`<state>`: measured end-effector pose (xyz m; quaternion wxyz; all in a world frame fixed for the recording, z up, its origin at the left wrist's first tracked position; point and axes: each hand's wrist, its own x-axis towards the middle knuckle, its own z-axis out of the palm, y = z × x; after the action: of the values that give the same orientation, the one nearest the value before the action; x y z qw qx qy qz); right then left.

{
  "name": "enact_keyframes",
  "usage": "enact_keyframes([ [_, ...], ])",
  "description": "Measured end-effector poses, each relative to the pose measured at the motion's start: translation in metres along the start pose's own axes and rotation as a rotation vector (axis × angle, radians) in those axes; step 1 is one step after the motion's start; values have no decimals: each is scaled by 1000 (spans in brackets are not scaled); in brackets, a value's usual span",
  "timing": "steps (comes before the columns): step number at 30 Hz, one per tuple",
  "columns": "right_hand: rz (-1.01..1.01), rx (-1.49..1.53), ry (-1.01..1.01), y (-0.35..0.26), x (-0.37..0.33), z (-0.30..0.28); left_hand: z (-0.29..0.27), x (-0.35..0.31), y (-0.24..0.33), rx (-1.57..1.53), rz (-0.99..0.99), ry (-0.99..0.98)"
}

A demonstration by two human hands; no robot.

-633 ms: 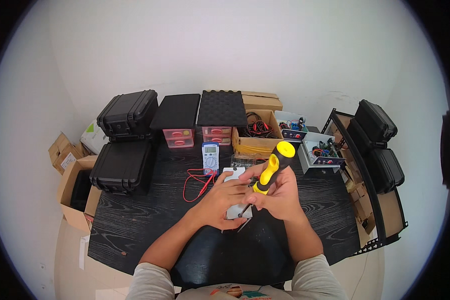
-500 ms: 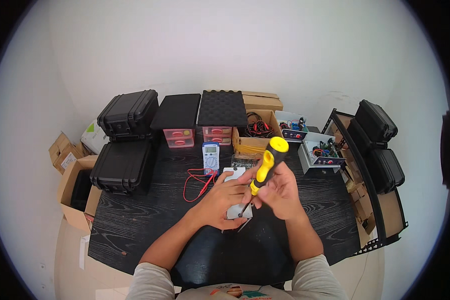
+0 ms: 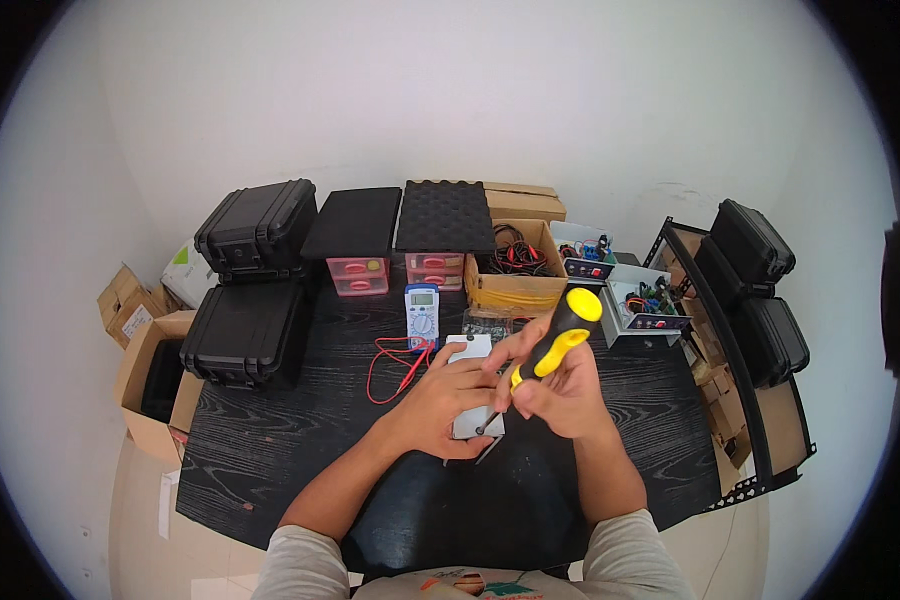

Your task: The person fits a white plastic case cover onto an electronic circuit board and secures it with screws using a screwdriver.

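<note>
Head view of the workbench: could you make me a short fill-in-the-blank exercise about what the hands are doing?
1. The right hand grips a screwdriver with a black and ____ handle.
2. The left hand steadies a small ____ box on the table.
3. Behind the hands lies a blue multimeter with ____ leads.

Missing words: yellow; grey; red

Glossy plastic screwdriver handle (image 3: pixel 560 335), grained wooden table (image 3: pixel 270 440)
</note>
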<state>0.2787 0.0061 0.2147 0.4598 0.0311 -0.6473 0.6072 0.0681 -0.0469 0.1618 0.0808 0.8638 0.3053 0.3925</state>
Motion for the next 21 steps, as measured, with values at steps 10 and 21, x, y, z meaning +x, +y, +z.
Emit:
enact_keyframes([
  [10,156,-32,6,-22,4,9,2,-2,-3,-17,-7,-7],
  [21,210,-185,427,-13,8,-48,-7,-8,0,39,-50,-87],
])
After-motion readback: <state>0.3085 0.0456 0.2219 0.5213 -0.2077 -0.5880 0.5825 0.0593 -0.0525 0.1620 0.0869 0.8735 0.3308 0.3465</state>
